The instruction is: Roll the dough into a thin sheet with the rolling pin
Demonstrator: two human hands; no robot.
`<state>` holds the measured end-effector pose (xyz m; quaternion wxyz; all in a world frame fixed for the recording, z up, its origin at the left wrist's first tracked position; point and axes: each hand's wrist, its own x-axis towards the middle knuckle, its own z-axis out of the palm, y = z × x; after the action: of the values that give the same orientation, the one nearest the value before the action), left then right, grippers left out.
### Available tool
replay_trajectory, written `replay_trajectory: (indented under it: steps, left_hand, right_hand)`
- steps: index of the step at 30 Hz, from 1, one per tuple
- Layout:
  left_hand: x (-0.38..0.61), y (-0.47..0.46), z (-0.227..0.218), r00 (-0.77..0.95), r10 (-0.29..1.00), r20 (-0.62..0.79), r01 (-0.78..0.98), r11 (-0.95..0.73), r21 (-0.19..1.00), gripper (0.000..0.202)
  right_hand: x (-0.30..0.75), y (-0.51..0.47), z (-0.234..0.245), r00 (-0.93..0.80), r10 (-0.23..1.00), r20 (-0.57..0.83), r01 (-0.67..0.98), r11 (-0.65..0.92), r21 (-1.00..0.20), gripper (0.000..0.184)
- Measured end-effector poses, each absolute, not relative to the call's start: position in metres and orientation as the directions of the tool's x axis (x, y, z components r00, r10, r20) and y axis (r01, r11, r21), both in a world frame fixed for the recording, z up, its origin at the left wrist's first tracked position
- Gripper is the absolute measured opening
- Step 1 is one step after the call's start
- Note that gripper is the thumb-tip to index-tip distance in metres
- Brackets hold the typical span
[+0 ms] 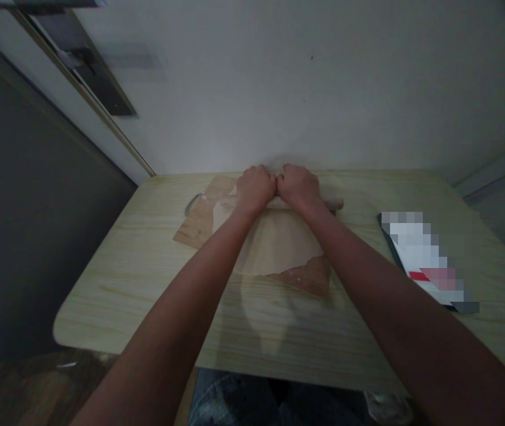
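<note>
My left hand and my right hand are side by side near the back of the table, both closed around a wooden rolling pin. The pin's right end sticks out past my right hand; its left part is mostly hidden by my left hand. Beneath the pin lies a thin, pale sheet of dough, spread wide with an uneven edge. Under the dough is a brown wooden board, whose corners show at the left and at the front right, with a metal handle at its left side.
A light wood-grain table carries everything. On its right lies a dark-edged flat device with a pixelated face. A white wall or door panel rises directly behind the table, with a metal latch plate at upper left.
</note>
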<state>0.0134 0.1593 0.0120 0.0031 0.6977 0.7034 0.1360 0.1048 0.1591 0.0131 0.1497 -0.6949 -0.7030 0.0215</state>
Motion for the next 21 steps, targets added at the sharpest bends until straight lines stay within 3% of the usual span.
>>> replay_trajectory:
  steps: [21]
  left_hand:
    - [0.011, 0.112, 0.014, 0.004, 0.977, 0.215, 0.991, -0.033, 0.132, 0.044]
  right_hand:
    - [0.1, 0.118, 0.01, 0.036, 0.988, 0.147, 0.984, -0.009, -0.178, 0.039]
